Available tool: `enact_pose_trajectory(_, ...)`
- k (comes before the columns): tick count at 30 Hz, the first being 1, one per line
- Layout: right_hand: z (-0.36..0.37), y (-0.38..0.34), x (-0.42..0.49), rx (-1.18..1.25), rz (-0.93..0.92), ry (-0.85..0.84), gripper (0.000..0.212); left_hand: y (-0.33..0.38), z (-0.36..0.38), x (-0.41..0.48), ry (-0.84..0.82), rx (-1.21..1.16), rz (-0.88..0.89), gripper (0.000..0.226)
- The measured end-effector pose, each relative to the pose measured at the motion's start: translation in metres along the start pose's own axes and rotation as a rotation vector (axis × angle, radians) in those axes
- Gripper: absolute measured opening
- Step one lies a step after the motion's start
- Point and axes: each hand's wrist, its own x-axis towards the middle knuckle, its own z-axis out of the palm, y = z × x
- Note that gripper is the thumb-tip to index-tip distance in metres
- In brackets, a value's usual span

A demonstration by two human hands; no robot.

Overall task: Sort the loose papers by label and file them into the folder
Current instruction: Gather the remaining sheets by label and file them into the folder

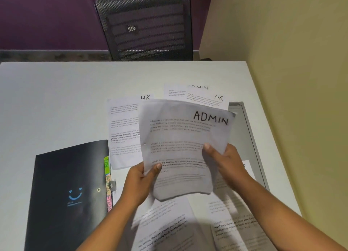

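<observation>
ADMIN sheet [180,137] hangs above the table [56,100], long axis pointing away. Left hand [139,183] and right hand [224,166] pinch its lower part, fingers [157,167] curled on the paper. Folder [69,184] lies closed to the left, tabs facing the sheet; left hand is nearer.

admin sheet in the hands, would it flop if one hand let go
Probably floppy: the ADMIN sheet bows between the left hand and right hand, its lower edge curling under. Likely very light, since thumb pinches alone carry it.
</observation>
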Motion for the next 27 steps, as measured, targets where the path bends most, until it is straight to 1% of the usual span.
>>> enact_pose_trajectory(1, -0.003, 0.003, 0.011, -0.015, 0.03, -0.002, 0.027, 0.001, -0.001, 0.001, 0.022, -0.013, -0.006, 0.012)
enact_pose_trajectory(2, -0.007, 0.008, 0.024, -0.034, 0.058, 0.036, 0.033, 0.0, -0.002, 0.001, 0.06, -0.019, -0.009, 0.012)
enact_pose_trajectory(3, -0.013, 0.018, 0.04, -0.06, 0.081, 0.101, 0.032, -0.001, -0.005, 0.003, 0.11, -0.018, -0.009, 0.013)
enact_pose_trajectory(4, -0.018, 0.027, 0.054, -0.102, 0.11, 0.182, 0.027, -0.002, -0.007, 0.004, 0.163, -0.011, -0.004, 0.017)
enact_pose_trajectory(5, -0.023, 0.038, 0.068, -0.179, 0.147, 0.263, 0.023, -0.002, -0.01, 0.004, 0.202, -0.001, 0.006, 0.02)
enact_pose_trajectory(7, -0.03, 0.054, 0.086, -0.386, 0.245, 0.345, 0.025, -0.002, -0.016, 0.005, 0.229, 0.001, 0.033, 0.022)
enact_pose_trajectory(8, -0.03, 0.059, 0.091, -0.488, 0.295, 0.355, 0.03, -0.003, -0.018, 0.004, 0.236, -0.004, 0.04, 0.022)
enact_pose_trajectory(9, -0.027, 0.061, 0.095, -0.567, 0.331, 0.373, 0.041, -0.003, -0.02, 0.003, 0.24, -0.018, 0.043, 0.02)
enact_pose_trajectory(11, -0.021, 0.064, 0.101, -0.663, 0.388, 0.419, 0.069, -0.003, -0.022, -0.001, 0.242, -0.059, 0.028, 0.015)
enact_pose_trajectory(12, -0.018, 0.065, 0.103, -0.694, 0.406, 0.432, 0.077, -0.004, -0.023, -0.002, 0.249, -0.069, 0.019, 0.014)
enact_pose_trajectory(14, -0.014, 0.064, 0.107, -0.77, 0.407, 0.419, 0.082, -0.007, -0.025, -0.002, 0.261, -0.072, 0.009, 0.014)
enact_pose_trajectory(16, -0.014, 0.064, 0.109, -0.845, 0.376, 0.401, 0.078, -0.008, -0.028, 0.001, 0.269, -0.086, 0.0, 0.015)
enact_pose_trajectory(18, -0.013, 0.064, 0.112, -0.896, 0.311, 0.376, 0.068, -0.01, -0.029, 0.005, 0.271, -0.087, 0.002, 0.015)
enact_pose_trajectory(21, -0.007, 0.064, 0.115, -0.857, 0.215, 0.315, 0.043, -0.011, -0.028, 0.012, 0.269, -0.079, 0.006, 0.015)
enact_pose_trajectory(23, -0.004, 0.067, 0.115, -0.821, 0.152, 0.257, 0.032, -0.011, -0.027, 0.016, 0.265, -0.077, 0.003, 0.015)
enact_pose_trajectory(25, -0.003, 0.07, 0.112, -0.796, 0.117, 0.26, 0.032, -0.012, -0.026, 0.018, 0.262, -0.071, 0.001, 0.014)
enact_pose_trajectory(27, 0.0, 0.07, 0.11, -0.801, 0.129, 0.314, 0.04, -0.014, -0.027, 0.018, 0.263, -0.068, -0.009, 0.013)
